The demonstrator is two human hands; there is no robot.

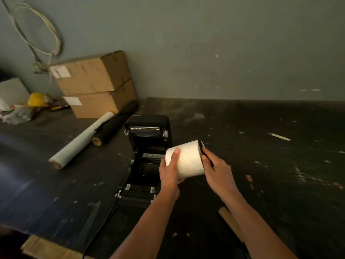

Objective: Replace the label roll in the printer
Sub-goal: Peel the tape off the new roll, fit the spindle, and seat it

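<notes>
I hold one white label roll (186, 159) above the open printer (146, 157), my left hand (170, 171) gripping its near end, my right hand (217, 168) pinching the black flange at its far end. Bare counter (261, 165) spreads right; two stacked cardboard boxes (95, 84) and two long rolls (82, 140) crowd the left

One printer (147, 156); one label roll (186, 159); two cardboard boxes (93, 75); two hands (169, 170).

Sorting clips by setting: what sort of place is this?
Probably a packing or shipping back room: stacked cardboard boxes with stuck-on labels, rolls of wrapping film on a scuffed dark worktable, and an open label printer.
</notes>
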